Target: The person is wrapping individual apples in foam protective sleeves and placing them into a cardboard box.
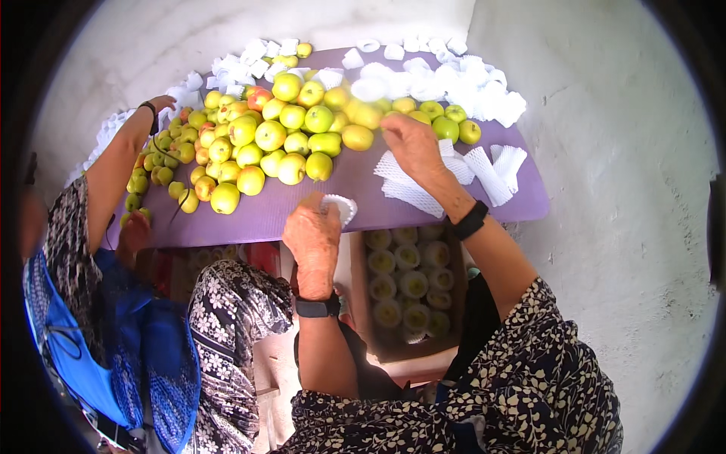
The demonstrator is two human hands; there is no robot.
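My left hand (313, 230) is closed on a white foam net sleeve (342, 210) at the front edge of the purple table (272, 221). Over the table's right part, my right hand (413, 144) reaches to the edge of the heap of yellow-green apples (270, 136); its fingertips are partly hidden, and whether they hold an apple I cannot tell. Flattened foam net sleeves (411, 187) lie beneath and beside my right wrist.
Below the table, a cardboard box (363, 323) holds sleeved apples in rows. More foam sleeves (476, 85) are heaped at the back. To the left, a co-worker's hand (163, 103) reaches over the apples, their other hand near the table's front edge. A wall (612, 187) borders the right.
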